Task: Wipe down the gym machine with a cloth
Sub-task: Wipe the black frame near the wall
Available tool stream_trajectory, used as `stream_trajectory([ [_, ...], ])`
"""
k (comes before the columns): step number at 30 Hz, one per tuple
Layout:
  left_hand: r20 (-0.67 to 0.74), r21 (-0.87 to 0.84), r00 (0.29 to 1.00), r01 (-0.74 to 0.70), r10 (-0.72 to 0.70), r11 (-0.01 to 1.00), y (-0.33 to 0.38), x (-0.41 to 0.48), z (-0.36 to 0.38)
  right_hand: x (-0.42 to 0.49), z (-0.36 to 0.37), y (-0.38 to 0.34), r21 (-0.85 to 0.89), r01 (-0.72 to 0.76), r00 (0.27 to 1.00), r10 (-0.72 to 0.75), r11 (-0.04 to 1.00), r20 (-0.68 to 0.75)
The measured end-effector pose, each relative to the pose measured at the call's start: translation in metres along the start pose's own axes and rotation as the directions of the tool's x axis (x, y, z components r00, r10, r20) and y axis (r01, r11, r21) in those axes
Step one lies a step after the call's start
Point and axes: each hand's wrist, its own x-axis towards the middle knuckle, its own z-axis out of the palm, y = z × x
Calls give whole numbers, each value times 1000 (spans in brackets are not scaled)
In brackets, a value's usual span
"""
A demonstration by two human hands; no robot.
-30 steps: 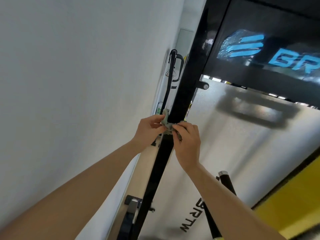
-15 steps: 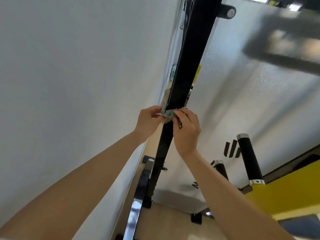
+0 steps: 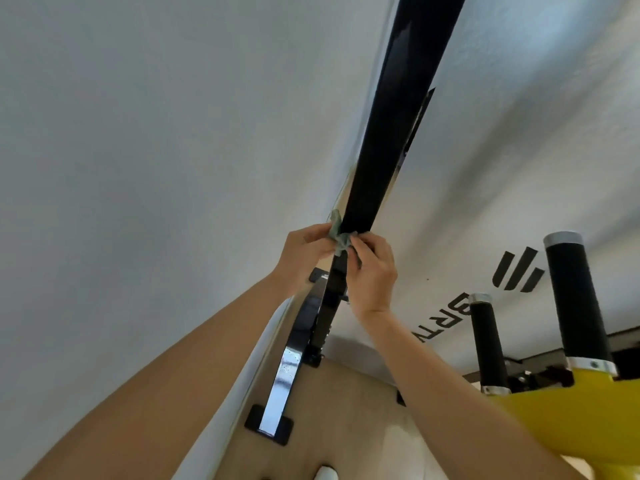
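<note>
Cloth (image 3: 337, 235), grey-green, bunched against the black upright (image 3: 388, 133) of the gym machine, pinched between left hand (image 3: 304, 251) and right hand (image 3: 372, 275). Left fingers curled onto the cloth from the wall side; right fingertips gripping the same wad from the opposite side. Below the hands, glossy base foot (image 3: 277, 393) on tan floor (image 3: 332, 410). Right of the right hand, well apart, two black padded grips (image 3: 575, 299) on a yellow frame (image 3: 561, 420). Left of the left hand, plain white wall (image 3: 138, 133).
</note>
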Motion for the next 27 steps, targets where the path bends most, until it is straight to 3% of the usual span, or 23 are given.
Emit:
stream_trajectory([
  [3,1,-37,999,42,-42,998,-29,3,-3,-22,13,15,-29,-40,998,41,999,55],
  [8,23,140,999,27,-30,990,-88,22,-11,-51,45,39,-50,-136,986,140,989,88],
  [15,78,145,995,55,-67,988,-182,46,-26,-106,97,88,-65,-173,984,176,983,30],
  [21,93,63,995,35,-41,997,-268,61,-37,-151,141,124,19,-139,984,141,990,-110],
  [27,67,-68,997,-19,24,997,-325,70,-37,-169,170,148,-43,-2,954,-11,999,-301],
])
